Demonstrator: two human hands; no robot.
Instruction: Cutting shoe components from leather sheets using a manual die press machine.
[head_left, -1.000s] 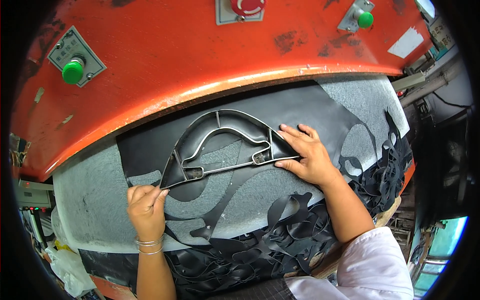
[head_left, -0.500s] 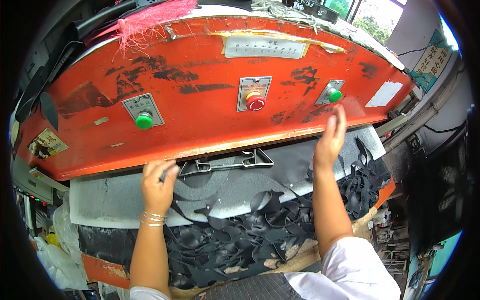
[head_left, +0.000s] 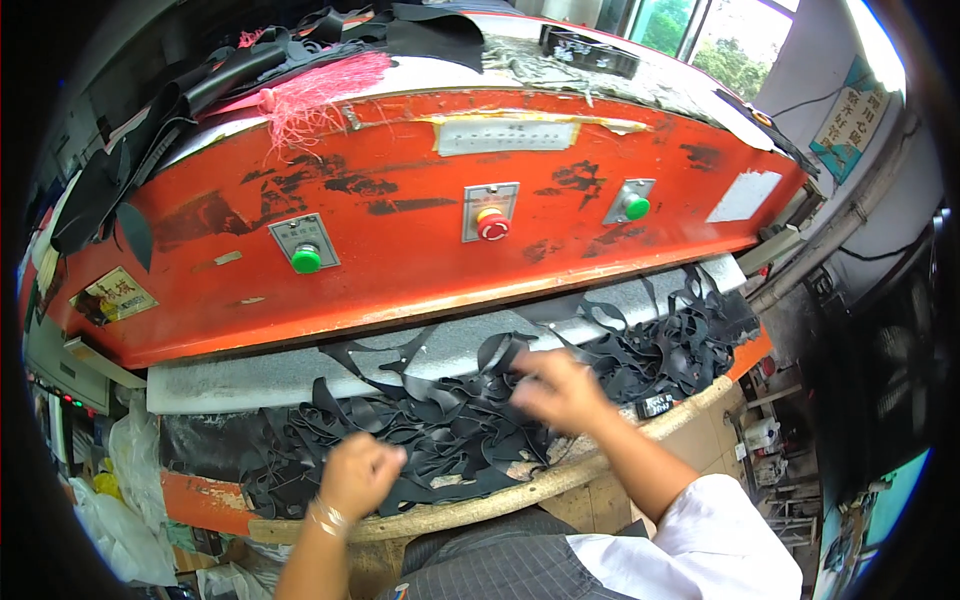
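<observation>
My left hand [head_left: 360,475] is over the near edge of a heap of black scrap strips [head_left: 440,425]. Its fingers are curled together, and whatever they might hold is hidden. My right hand [head_left: 560,392] reaches over the heap further right, its fingers smeared by motion. A dark strip end shows at its fingertips, but whether it is gripped I cannot tell. Behind the heap, a pale grey board [head_left: 230,385] runs under the red front of a machine [head_left: 400,285], with some strips trailing over it.
Two green push buttons [head_left: 306,259] [head_left: 636,207] and a red button [head_left: 493,225] sit on the red front. A small black block with white marks [head_left: 655,405] lies right of the scraps. Black sheets [head_left: 435,35] and pink fringe [head_left: 330,90] lie on top. Plastic bags [head_left: 115,530] are at left.
Both hands have come back from the red front to the scraps. The steel frame on the board is out of sight. The black block now shows at the right, and the view has shifted.
</observation>
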